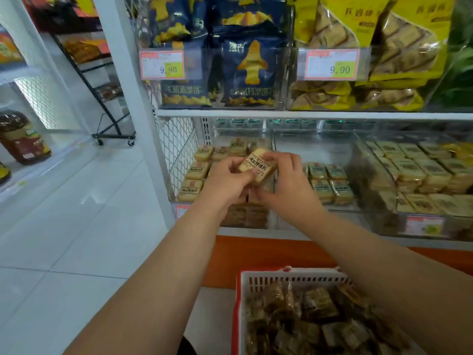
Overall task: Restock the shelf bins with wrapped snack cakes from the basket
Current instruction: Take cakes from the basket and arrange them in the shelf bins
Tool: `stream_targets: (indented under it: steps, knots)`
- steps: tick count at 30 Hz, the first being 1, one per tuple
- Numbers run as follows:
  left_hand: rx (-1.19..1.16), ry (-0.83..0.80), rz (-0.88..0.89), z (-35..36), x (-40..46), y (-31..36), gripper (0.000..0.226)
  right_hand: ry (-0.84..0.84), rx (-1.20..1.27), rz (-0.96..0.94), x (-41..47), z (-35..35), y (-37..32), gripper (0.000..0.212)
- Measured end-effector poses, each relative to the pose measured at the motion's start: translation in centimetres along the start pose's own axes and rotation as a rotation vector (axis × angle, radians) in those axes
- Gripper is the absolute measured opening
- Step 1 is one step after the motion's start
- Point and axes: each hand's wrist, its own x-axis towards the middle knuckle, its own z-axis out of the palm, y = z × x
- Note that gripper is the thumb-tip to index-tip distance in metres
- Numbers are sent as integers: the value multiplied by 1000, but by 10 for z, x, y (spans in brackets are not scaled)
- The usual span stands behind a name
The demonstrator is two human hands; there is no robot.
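Cakes in dark crinkly wrappers point(314, 321) fill the white and red plastic basket point(294, 276) close to you, so lots are still waiting. Farther out, your left hand point(225, 179) and right hand point(289, 183) both pinch one pale yellow wrapped snack cake with black writing point(258, 166), held tilted just over the clear plastic shelf bin on the left point(179, 160). If you let go too soon, the slippery wrapper could slide and the cake could land crooked, mess up the neat rows, or tip into the next bin.

One wide-angle head view looks forward and down, close on the shelf bins point(317, 149); the basket point(294, 276) sits at the lower edge
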Motion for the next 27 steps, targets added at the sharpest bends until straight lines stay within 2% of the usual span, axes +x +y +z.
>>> stream_targets:
  steps: [4, 8, 10, 12, 14, 19, 22, 24, 27]
  knots:
    - [91, 21, -11, -19, 29, -6, 29, -145, 64, 39, 42, 14, 2, 72]
    - [244, -13, 97, -29, 59, -13, 78, -242, 4, 43, 77, 27, 12, 76]
    - [494, -48, 206, -34, 71, -15, 86, -266, -13, 19, 93, 33, 16, 80]
    - [725, -50, 287, -39, 81, -21, 87, -301, -77, -31, 104, 38, 19, 78]
    - [834, -15, 293, -44, 93, -28, 87, -342, -137, -71, 110, 42, 20, 74]
    - [803, 23, 236, -45, 114, -44, 79, -426, -231, -129, 118, 47, 35, 85]
    - [801, 149, 227, -48, 130, -50, 72, -318, -369, -90, 117, 43, 47, 82]
    - [851, 253, 208, -50, 146, -50, 67, -229, -279, 5, 110, 43, 56, 75]
    - [969, 336, 193, -56, 168, -48, 64, -233, -57, 115, 102, 52, 64, 70]
